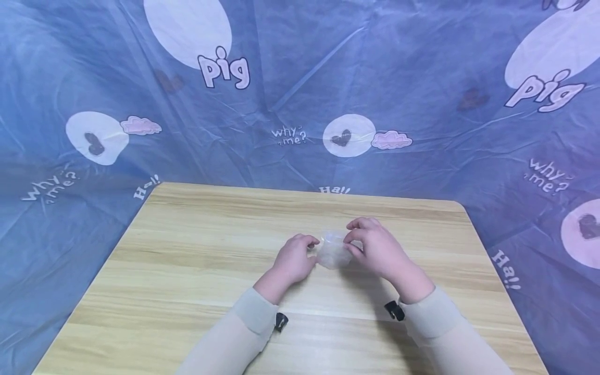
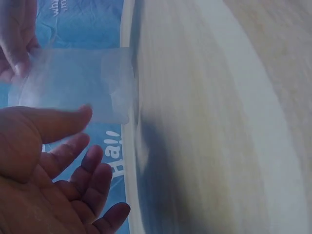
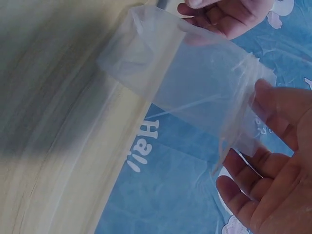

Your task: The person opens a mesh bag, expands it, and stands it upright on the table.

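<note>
A small see-through whitish drawstring pouch (image 1: 334, 254) hangs between the two hands, above the wooden table. My right hand (image 1: 377, 249) pinches its gathered mouth end, thumb on one face and fingers on the other. A thin cord (image 3: 223, 155) dangles from that end in the right wrist view. Beside the pouch's left edge is my left hand (image 1: 294, 259), its fingers loosely spread and the thumb close to the film. In the left wrist view nothing lies between that hand's thumb and fingers; whether it touches the pouch I cannot tell. No contents show inside.
The light wood table (image 1: 187, 271) reaches back to a blue printed cloth (image 1: 281, 78) that hangs behind it and along both sides. A black clip-like piece (image 1: 395, 311) sits at the right cuff, and a similar black piece (image 1: 280, 322) at the left.
</note>
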`<control>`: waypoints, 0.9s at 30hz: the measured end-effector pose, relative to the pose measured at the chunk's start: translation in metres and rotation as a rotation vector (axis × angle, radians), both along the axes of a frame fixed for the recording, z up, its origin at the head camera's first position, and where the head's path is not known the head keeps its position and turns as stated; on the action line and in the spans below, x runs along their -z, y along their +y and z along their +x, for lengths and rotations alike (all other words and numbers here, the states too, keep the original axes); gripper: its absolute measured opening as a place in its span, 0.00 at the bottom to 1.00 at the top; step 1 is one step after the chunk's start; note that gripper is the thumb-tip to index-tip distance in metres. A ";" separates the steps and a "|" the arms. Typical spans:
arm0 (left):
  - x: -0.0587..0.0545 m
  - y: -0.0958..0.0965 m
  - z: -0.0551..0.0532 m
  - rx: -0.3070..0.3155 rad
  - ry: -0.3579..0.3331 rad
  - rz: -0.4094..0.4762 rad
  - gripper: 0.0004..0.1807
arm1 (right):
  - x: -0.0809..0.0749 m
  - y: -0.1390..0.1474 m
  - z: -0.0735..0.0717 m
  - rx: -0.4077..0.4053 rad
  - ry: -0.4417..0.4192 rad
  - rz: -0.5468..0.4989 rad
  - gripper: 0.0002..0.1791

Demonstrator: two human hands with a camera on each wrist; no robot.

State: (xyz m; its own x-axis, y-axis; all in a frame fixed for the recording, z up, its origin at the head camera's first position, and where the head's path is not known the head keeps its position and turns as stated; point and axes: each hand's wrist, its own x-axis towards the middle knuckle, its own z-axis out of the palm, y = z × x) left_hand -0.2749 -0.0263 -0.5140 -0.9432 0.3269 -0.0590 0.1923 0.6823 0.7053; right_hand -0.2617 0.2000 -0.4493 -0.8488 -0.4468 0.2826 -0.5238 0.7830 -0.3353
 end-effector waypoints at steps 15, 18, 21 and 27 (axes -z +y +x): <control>0.003 0.001 -0.004 -0.022 -0.132 0.519 0.08 | -0.030 0.014 0.007 -0.004 0.039 -0.469 0.08; 0.000 0.005 -0.003 -0.039 -0.144 0.628 0.07 | -0.031 0.013 0.008 0.004 0.032 -0.496 0.09; -0.003 0.007 -0.002 -0.063 -0.146 0.676 0.07 | -0.032 0.013 0.008 0.004 0.029 -0.507 0.09; -0.006 0.009 -0.002 -0.102 -0.141 0.717 0.07 | -0.033 0.011 0.008 -0.008 0.036 -0.521 0.09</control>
